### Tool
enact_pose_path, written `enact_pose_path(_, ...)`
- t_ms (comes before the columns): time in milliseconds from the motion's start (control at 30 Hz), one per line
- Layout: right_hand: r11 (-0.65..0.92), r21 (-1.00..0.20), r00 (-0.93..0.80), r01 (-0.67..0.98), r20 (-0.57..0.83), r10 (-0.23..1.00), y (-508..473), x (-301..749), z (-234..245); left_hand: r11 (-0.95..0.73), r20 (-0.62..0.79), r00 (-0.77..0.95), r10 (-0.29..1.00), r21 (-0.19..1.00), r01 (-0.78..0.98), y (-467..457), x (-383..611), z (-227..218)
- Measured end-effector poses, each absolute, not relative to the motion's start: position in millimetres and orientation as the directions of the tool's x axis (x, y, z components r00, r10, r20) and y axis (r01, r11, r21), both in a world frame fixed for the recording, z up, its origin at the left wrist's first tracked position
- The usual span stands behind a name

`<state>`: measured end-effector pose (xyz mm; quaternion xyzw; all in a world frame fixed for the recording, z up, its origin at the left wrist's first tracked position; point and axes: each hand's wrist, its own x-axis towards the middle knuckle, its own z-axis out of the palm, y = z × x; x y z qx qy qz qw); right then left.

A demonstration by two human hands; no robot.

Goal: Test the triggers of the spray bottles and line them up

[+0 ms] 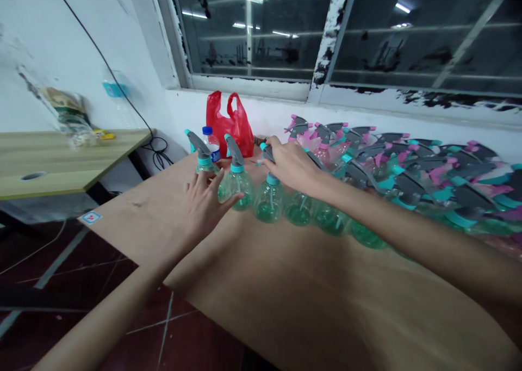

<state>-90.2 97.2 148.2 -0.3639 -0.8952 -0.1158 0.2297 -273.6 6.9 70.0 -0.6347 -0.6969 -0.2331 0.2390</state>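
Observation:
Green-tinted spray bottles with grey and turquoise trigger heads stand in a row on the table. My right hand [289, 164] is closed around the head of one spray bottle [269, 202], which stands upright. Just left of it is another upright spray bottle [238, 186], with the thumb tip of my left hand [206, 199] close to its base. The left hand's fingers are spread in front of the leftmost spray bottle [204, 161], hiding much of its body. Whether they touch it I cannot tell. Further green bottles continue to the right, partly behind my right forearm.
Many pink and turquoise spray bottles [408, 164] crowd the right side of the brown table [285, 295]. A red plastic bag [234, 123] and a blue-capped bottle [210, 140] stand by the wall. A second table [73, 159] is at left, beside a hanging black cable [93, 39].

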Motion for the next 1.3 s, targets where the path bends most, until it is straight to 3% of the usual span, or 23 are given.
enact_pose_path(167, 0.746, 0.037, -0.667, 0.665, 0.478, 0.572, 73, -86, 149, -0.071, 0.710, -0.025, 0.704, 0.106, 0.992, -22, -262, 67)
enact_pose_path(300, 0.768, 0.024, -0.687, 0.640, 0.467, 0.557, 45, -75, 150, -0.177, 0.675, -0.048, 0.736, 0.260, 0.949, -47, -249, 61)
enact_pose_path(433, 0.781, 0.022, -0.700, 0.625, 0.458, 0.547, 14, -53, 150, -0.273, 0.511, 0.003, 0.859, 0.454, 0.848, -70, -227, 44)
enact_pose_path(667, 0.773, 0.008, -0.697, 0.635, 0.437, 0.568, -29, 10, 145, -0.245, 0.219, 0.136, 0.966, 0.625, 0.741, -95, -159, 24)
enact_pose_path(900, 0.696, -0.228, -0.570, 0.680, 0.433, 0.699, -51, 86, 133, -0.298, 0.132, 0.294, 0.947, 0.704, 0.645, -94, -91, 25)
enact_pose_path(1033, 0.562, -0.490, -0.499, 0.666, 0.268, 0.824, -55, 141, 130, -0.402, 0.168, 0.410, 0.896, 0.700, 0.590, -82, -65, 22)
enact_pose_path(1200, 0.487, -0.638, -0.566, 0.596, 0.095, 0.819, -45, 201, 117, -0.445, 0.181, 0.463, 0.868, 0.698, 0.561, -56, -39, 23)
enact_pose_path(1300, 0.508, -0.693, -0.602, 0.512, 0.131, 0.787, -30, 214, 98, -0.496, 0.230, 0.490, 0.841, 0.691, 0.525, -39, -24, 19)
